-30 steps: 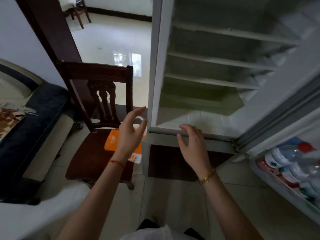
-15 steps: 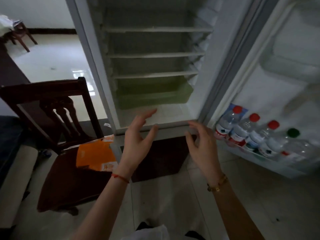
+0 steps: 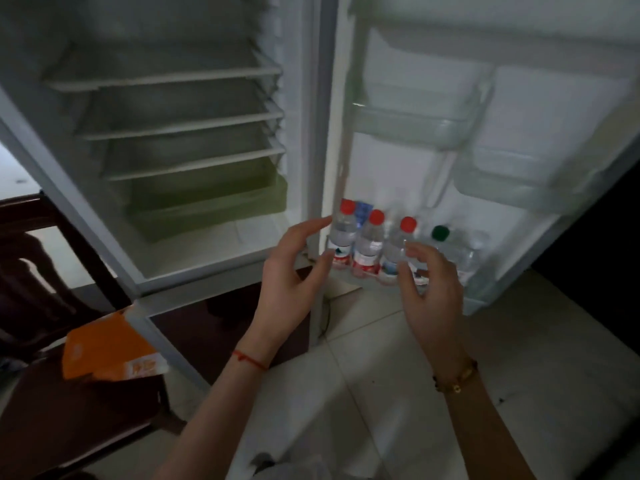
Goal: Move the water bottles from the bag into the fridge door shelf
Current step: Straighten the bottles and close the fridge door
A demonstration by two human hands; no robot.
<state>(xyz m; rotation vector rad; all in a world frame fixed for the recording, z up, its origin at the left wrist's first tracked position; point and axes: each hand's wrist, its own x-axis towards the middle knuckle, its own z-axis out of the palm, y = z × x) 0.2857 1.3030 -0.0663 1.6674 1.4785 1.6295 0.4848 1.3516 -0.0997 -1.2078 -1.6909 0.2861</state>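
Several clear water bottles stand in a row in the bottom shelf (image 3: 481, 292) of the open fridge door: three with red caps (image 3: 370, 244) and one with a green cap (image 3: 441, 233). My left hand (image 3: 294, 268) is raised in front of the row's left end, fingers spread and holding nothing. My right hand (image 3: 427, 289) hovers in front of the third and fourth bottles, fingers loosely bent, empty. An orange bag (image 3: 107, 348) lies on the dark wooden chair (image 3: 45, 410) at lower left.
The fridge body (image 3: 173, 133) stands open with bare wire shelves and a green drawer (image 3: 207, 206). Two clear upper door bins (image 3: 415, 123) sit above the bottles. Pale floor tiles (image 3: 381, 393) stretch below my arms. A white cloth or bag shows at the bottom edge.
The view has swung right from the chair to the fridge door. Both empty hands have come up in front of the bottle row.
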